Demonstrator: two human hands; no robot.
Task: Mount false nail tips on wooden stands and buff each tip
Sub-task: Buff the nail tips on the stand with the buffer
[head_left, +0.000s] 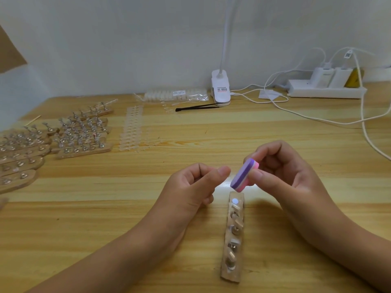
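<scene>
buffer block (244, 175) pinched in my right hand (283, 174) tilts toward my curled left hand (196, 182) for rubbing; whether it holds a tip, i cannot tell.

- Left hand (196, 182) is hiding anything inside its curled fingers.
- Right hand (281, 172) is covering the buffer block (243, 174) at its upper end.
- Wooden stands (21, 180) at nine o'clock are running off-frame.

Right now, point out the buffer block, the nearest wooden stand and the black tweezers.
buffer block (242, 174): head view, its purple face
nearest wooden stand (230, 275): head view, bare wood at near end
black tweezers (197, 107): head view, middle of arms
</scene>
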